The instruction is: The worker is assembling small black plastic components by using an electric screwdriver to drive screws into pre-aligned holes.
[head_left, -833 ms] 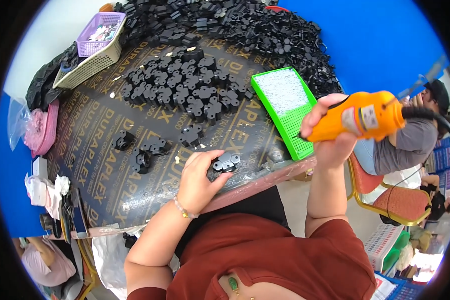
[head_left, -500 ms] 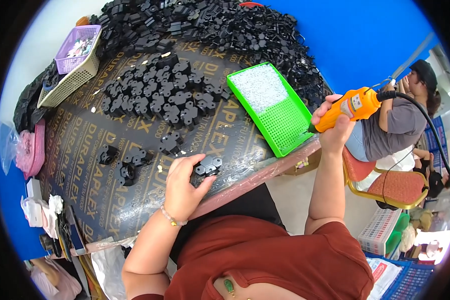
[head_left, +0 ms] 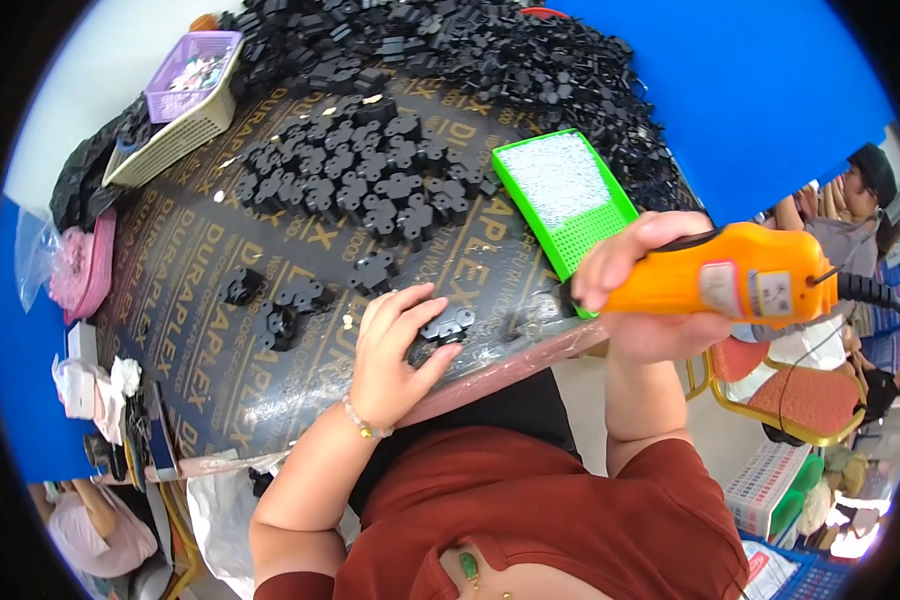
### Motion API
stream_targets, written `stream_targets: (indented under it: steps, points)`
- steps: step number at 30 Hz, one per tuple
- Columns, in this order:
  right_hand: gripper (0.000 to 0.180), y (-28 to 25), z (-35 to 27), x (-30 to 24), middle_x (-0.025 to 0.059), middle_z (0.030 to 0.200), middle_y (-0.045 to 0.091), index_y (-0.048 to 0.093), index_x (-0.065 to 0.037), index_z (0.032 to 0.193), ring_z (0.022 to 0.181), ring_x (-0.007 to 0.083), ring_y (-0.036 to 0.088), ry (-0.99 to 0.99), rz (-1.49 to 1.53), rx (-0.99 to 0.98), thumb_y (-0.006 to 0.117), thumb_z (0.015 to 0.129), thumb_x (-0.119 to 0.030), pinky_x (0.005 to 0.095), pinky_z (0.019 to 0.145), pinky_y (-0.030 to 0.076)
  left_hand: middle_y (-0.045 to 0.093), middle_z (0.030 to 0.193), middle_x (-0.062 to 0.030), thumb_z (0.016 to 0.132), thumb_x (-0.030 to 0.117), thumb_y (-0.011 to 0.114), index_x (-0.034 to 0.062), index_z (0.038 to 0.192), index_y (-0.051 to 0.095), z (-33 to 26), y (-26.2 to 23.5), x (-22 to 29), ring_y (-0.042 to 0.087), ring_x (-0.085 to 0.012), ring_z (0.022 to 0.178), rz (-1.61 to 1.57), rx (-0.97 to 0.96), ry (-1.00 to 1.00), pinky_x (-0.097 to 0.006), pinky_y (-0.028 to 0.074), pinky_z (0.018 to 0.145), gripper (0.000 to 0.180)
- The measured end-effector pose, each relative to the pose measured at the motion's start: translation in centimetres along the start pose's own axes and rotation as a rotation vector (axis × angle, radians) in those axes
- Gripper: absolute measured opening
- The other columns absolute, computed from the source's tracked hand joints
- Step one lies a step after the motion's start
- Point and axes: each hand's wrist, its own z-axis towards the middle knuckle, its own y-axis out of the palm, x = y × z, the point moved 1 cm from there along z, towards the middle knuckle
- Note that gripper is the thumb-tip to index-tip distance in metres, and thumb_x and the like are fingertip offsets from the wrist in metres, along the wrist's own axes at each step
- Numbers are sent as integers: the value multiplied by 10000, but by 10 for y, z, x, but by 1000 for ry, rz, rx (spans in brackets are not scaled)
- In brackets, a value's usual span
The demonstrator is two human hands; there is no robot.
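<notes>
My left hand (head_left: 392, 355) curls its thumb and fingers round a black plastic part (head_left: 450, 322) on the table near its front edge. An orange electric screwdriver (head_left: 720, 275) is in my right hand (head_left: 625, 255), raised above the table's right edge, its cable trailing off to the right. The tip of the screwdriver is hidden behind my fingers. Just beyond my right hand lies a green perforated tray (head_left: 582, 230) with many small silvery pieces (head_left: 555, 178), probably screws, in its far part. Several similar black parts (head_left: 300, 295) sit left of my left hand.
A tight group of black parts (head_left: 370, 175) stands mid-table, with a large heap of black pieces (head_left: 450, 50) behind. Purple (head_left: 155, 105) and cream baskets (head_left: 170, 155) and a pink tray (head_left: 98, 265) line the left edge. A chair (head_left: 810, 385) and a person (head_left: 855, 215) are at right.
My right hand has brought the screwdriver closer to the camera and slightly left, turning it more level. My left hand stays on the black part, its fingers further over it. The whole view has shifted slightly.
</notes>
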Motion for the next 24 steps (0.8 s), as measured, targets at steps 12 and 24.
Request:
stream_targets:
  steps: [12, 24]
  points:
    - [851, 72, 2, 47, 101, 781, 610, 519, -12, 1134, 601, 193, 611, 278, 200, -141, 618, 755, -768, 314, 565, 518, 655, 1018, -64, 721, 73, 800, 75, 874, 719, -8, -4, -9, 606, -272, 967, -36, 181, -36, -377, 482, 836, 174]
    - [842, 72, 3, 54, 103, 767, 601, 506, -24, 1126, 590, 200, 612, 379, 101, -153, 623, 759, -772, 327, 564, 525, 661, 1065, -134, 648, 245, 863, 31, 1146, 643, -5, -3, -7, 604, -336, 999, 20, -7, -99, -418, 463, 916, 585]
